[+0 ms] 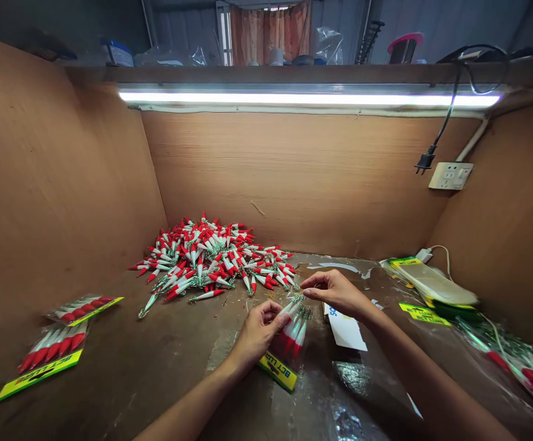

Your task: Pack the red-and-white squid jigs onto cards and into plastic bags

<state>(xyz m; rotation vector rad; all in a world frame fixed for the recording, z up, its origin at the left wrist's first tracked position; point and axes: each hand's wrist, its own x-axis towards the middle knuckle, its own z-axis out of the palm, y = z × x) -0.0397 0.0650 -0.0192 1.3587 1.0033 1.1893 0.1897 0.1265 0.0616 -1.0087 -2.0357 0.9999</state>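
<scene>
My left hand (263, 331) grips a clear plastic bag of red-and-white fishing lures (298, 338) between thumb and fingers. The bag's yellow-and-green header card (279, 372) points toward me, and the red ends of the lures face the card. At the bag's far end, my right hand (333, 291) pinches the green hooked end of a lure (298, 300) with thumb and forefinger. Just beyond both hands spreads a big pile of loose red-and-white lures (215, 257). Close by the right wrist lies a white card box (345, 331).
Two packed bags of lures (55, 349) lie at left. On the right are a stack of clear bags (436, 282), yellow header cards (425, 314) and more bagged lures (524, 367). A black plug (426, 160) dangles beside a wall socket (450, 176); wooden panels enclose the bench.
</scene>
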